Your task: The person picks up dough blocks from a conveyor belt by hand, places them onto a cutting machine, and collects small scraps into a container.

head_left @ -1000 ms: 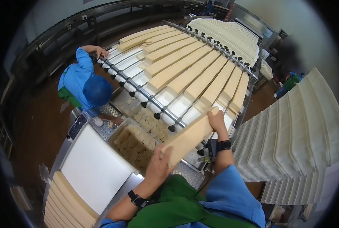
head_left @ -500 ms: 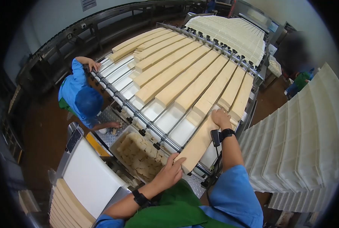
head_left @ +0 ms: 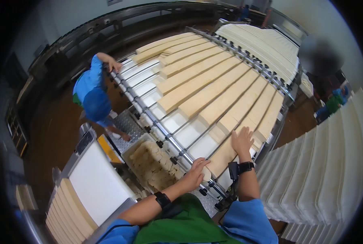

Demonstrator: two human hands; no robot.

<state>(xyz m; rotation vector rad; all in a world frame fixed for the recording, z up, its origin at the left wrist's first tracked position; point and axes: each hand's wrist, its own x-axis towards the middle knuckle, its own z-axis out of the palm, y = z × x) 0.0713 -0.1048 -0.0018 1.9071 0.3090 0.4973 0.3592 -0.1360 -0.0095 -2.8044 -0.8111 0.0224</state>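
Pressure from a flat palm should keep the beige bar (head_left: pixel 223 157) parallel to the dividing rods (head_left: pixel 199 138) without denting it. The bar lies at the near right of the white worktop (head_left: pixel 203 146), close to the front rail (head_left: pixel 157 125). The right hand (head_left: pixel 243 142) is open, fingers spread on its top; the left hand (head_left: pixel 196 174), half open, reaches its near end, contact unclear.
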